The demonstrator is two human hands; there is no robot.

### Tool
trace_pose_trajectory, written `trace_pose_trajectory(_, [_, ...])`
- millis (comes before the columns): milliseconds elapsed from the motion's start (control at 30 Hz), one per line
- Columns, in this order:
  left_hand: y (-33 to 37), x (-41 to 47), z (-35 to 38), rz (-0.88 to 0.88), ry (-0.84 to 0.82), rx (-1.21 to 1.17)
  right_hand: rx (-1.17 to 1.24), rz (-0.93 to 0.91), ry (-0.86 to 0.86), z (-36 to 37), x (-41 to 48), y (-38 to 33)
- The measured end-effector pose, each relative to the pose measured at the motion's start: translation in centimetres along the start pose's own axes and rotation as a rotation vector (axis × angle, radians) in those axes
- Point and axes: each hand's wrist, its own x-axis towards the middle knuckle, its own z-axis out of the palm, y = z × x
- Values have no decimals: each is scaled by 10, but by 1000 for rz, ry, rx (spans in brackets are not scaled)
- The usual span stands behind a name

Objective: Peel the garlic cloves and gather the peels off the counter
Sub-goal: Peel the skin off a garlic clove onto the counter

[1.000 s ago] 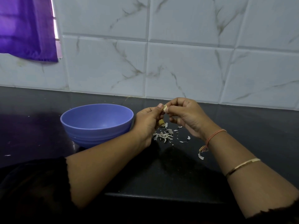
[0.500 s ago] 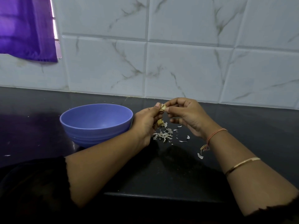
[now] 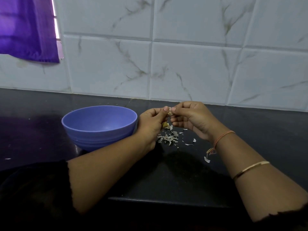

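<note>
Just above the table (image 3: 166,174), to the right of the blue bowl (image 3: 100,135), I have both hands raised together over a heap of peels (image 3: 168,138). The left hand (image 3: 152,121) has its grip clamped on the garlic clove (image 3: 169,111), thumb and forefinger pinching it from the left. The right hand (image 3: 191,119) has its grip closed on the same clove from the other side, fingertips curled onto what looks like a flap of skin. The clove sits between the two thumbs, clear of the table and right above the heap. A yellowish piece (image 3: 165,125) shows below the left palm, perhaps another clove; I cannot tell whether the hand holds it or it lies on the table.

I judge the step in hand to be stripping the skin. To do it well I would hold the clove firm in the left grip and let only the right one pull, drawing along the clove's length so the skin comes away in one strip and not in crumbs. I would stay over the heap — a few flakes lie scattered to the right, and one stray peel (image 3: 206,159) sits near the right wrist, well apart from the rest. The less I scatter, the easier the gathering. The bowl, just beside the left wrist, looks empty from here — my guess is the bare clove goes there.
</note>
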Motion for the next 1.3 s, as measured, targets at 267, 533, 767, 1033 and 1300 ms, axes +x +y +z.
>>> trace_pose_trajectory(267, [-1,-1,0,-15,-39,-48,100,53,-66,-3,0,0])
trace_pose_trajectory(533, [2,-2,-2,-19,-9,-39,32,-25,-25,-2,2,2])
trace_pose_trajectory(767, [4,-5,0,-37,-13,-28,-70,-95,15,1,0,2])
trace_pose_trajectory(1033, [8,-10,1,-22,14,-24,-42,-80,18,0,0,2])
trace_pose_trajectory(1300, [10,-13,1,4,21,17,-42,6,-25,0,1,4])
